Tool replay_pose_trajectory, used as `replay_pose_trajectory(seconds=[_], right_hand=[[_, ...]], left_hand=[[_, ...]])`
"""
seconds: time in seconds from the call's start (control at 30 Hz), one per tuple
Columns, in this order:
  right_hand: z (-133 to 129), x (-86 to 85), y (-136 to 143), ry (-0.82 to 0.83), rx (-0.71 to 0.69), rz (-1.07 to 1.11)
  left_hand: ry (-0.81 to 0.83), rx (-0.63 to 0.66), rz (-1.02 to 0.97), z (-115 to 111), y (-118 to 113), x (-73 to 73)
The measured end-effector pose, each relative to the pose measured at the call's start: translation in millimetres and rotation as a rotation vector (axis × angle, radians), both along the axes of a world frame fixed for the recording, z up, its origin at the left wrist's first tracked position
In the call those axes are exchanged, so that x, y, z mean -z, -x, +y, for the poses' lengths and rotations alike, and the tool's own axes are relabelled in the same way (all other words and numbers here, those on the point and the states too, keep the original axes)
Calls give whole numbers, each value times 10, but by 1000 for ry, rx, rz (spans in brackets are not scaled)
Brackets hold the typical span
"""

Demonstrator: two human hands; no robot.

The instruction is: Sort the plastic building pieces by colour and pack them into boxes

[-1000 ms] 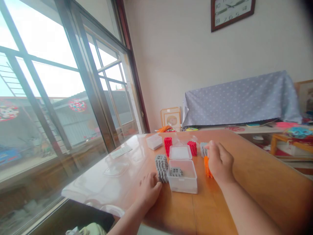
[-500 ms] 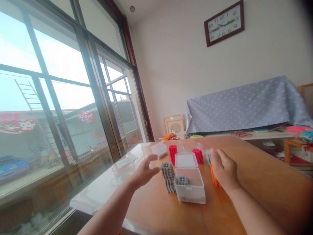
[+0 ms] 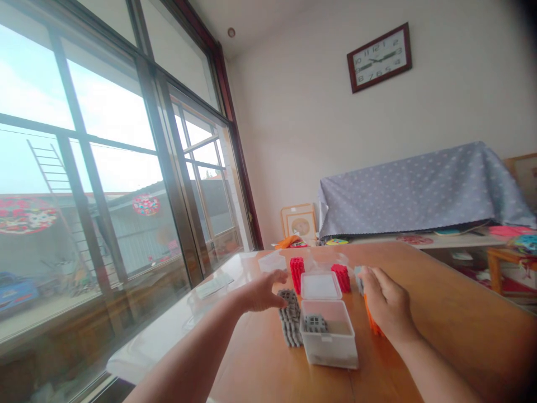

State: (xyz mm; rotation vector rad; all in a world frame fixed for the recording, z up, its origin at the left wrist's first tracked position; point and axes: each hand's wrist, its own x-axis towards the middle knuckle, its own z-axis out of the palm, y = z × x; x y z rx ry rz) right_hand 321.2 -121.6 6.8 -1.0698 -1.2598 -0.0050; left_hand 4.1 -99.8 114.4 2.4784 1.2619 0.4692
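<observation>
My left hand (image 3: 266,292) has its thumb and fingers apart at the top of a tall stack of grey lattice pieces (image 3: 290,322); whether it touches the stack is unclear. Right of that stack stands a clear plastic box (image 3: 330,350) with its lid (image 3: 321,286) folded back and some grey pieces (image 3: 315,323) inside. My right hand (image 3: 388,299) is beside a stack of orange pieces (image 3: 372,316), partly covering it, with a light grey piece (image 3: 359,278) by its fingertips. Its grip is hidden from view.
Two red stacks (image 3: 297,274) (image 3: 341,277) stand behind the box on the wooden table (image 3: 260,364). Clear plastic covers the table's left side, with a flat translucent item (image 3: 272,261) on it. A large window is at the left.
My left hand has moved right, up to the top of the tall grey stack. My right hand stays beside the orange stack. The view has shifted slightly.
</observation>
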Motion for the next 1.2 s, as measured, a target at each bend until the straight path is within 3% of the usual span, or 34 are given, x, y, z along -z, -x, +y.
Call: replay_pose_trajectory(seconds=[0.27,0.47,0.6,0.77,0.97,1.2], right_hand=[[38,27,-8,10,10,-36],[27,13,10,21,27,-44],[18,-1,26,28,12,-21],[9,-26,35,44,24,-28],[11,-21,35,36,23,-9],[9,-32,35,42,15,13]], left_hand=[[69,-14,7,61,29,45],[-19,-21,-92,82,22,54],[-155,29,-130,1,-232,-10],[-223,71,-9,-157,-702,-3],[-171,42,191,-209,-1106,117],[-123,42,350,-75,-1282,352]])
